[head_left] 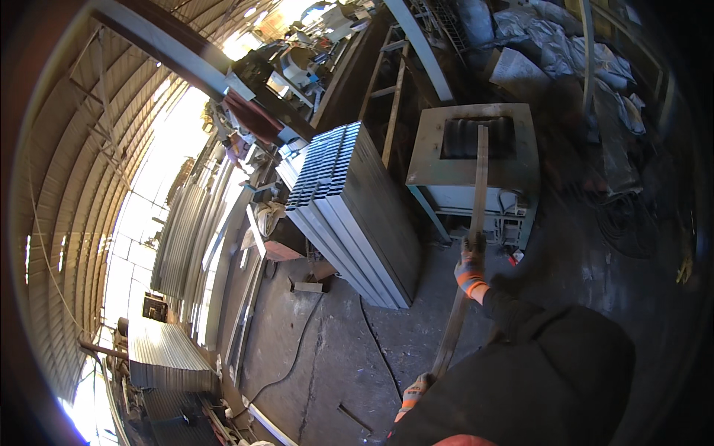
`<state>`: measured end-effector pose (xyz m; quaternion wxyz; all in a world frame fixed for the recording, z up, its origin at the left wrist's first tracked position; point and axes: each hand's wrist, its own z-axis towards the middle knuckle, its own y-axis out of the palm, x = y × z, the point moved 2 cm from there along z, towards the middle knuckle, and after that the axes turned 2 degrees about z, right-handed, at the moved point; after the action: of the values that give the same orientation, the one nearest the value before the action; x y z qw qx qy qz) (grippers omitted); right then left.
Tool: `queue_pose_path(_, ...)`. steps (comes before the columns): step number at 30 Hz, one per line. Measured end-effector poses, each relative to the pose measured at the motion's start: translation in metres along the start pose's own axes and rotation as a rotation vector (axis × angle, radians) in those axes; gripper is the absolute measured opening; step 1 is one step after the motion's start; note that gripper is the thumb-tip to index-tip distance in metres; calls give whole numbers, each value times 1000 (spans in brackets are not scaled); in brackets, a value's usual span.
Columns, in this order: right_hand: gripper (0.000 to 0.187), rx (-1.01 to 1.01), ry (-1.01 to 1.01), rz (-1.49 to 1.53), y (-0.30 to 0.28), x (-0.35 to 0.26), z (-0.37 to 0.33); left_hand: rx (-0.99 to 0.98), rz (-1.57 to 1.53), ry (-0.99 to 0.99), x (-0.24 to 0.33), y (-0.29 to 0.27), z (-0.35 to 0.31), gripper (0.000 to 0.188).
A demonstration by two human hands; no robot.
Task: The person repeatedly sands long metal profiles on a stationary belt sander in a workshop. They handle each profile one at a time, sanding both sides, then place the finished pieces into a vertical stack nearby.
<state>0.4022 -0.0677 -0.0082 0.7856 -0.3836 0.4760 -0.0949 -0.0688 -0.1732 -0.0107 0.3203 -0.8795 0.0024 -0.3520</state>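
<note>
A long, narrow metal bar (pixel 481 178) runs away from me, slanting up toward a grey-green machine (pixel 429 160). My right hand (pixel 470 269), in a grey and orange glove, is wrapped round its middle. Lower down, my left hand (pixel 413 395), gloved alike, grips the bar close to its near end, partly hidden by my dark sleeve. The bar's far end lies over the dark ribbed rollers (pixel 457 140) in the opening on top of the machine. Left of the bar stands a tall stack of grey metal profiles (pixel 375 215).
Corrugated metal sheets (pixel 169 357) lie at the far left. Dark cables (pixel 305 338) cross the concrete floor (pixel 338 353). A metal post (pixel 422 48) rises behind the machine. Crumpled silvery sheeting (pixel 554 44) is heaped at the back right. Another person (pixel 236 149) is in the distance.
</note>
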Motion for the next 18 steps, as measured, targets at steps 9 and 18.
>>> queue_pose_path(9,86,-42,65,637,6,79,111,-136,-642,-243,53,-1,105,67)
queue_pose_path(18,55,85,-329,-345,18,133,358,118,8,-123,257,-55,317,89)
